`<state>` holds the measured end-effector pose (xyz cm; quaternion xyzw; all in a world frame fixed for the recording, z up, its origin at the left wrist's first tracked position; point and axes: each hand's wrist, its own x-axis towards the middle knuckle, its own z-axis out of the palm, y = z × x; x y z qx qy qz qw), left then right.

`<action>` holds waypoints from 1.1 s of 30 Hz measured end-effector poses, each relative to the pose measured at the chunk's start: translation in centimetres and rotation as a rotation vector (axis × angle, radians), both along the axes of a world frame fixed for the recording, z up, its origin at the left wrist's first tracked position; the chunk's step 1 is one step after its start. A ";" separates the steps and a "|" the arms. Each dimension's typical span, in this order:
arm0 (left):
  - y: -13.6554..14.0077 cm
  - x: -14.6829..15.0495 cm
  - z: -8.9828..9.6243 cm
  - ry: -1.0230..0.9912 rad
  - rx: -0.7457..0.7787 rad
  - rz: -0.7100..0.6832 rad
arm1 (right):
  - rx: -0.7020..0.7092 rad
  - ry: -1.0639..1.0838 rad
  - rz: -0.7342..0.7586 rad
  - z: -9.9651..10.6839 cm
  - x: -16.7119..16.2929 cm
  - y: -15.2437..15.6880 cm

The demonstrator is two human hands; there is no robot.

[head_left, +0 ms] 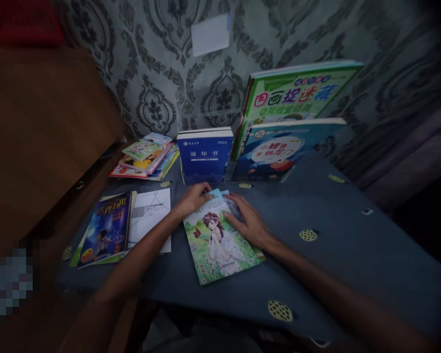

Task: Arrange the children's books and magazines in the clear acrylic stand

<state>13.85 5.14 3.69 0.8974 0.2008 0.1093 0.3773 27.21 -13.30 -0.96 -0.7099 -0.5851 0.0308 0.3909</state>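
Note:
A book with a girl in a flower meadow on its cover (pixel 220 240) lies in front of me on the dark cloth, with at least one more book partly showing under its right side. My left hand (pixel 196 200) is closed at its upper left edge, fingers bent over the top. On the right edge rests my right hand (pixel 248 220), its thumb on the cover and its fingers along the side and the book beneath. Just behind my hands, a blue book (pixel 206 154) stands upright in a clear holder.
To the left lie a dark blue book (pixel 106 228) and a white booklet (pixel 150 218). A pile of thin colourful books (pixel 147 157) sits behind them. At the back right stand a large green book (pixel 297 93) and a blue picture book (pixel 282 152). Patterned wallpaper (pixel 154 108) backs the table.

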 end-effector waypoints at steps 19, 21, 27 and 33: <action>-2.3 -4.2 -1.8 0.036 0.307 0.060 | -0.002 -0.574 -0.152 20.7 13.8 -0.5; -2.3 -4.1 -1.7 0.030 0.294 0.057 | 0.094 -0.549 -0.161 21.5 13.3 -1.4; -2.8 -3.0 0.6 -0.174 0.218 0.088 | 0.336 -0.530 -0.231 25.0 9.8 -4.5; -4.9 -2.3 4.4 -0.552 0.103 0.091 | 0.357 -0.545 -0.087 25.1 6.6 -4.4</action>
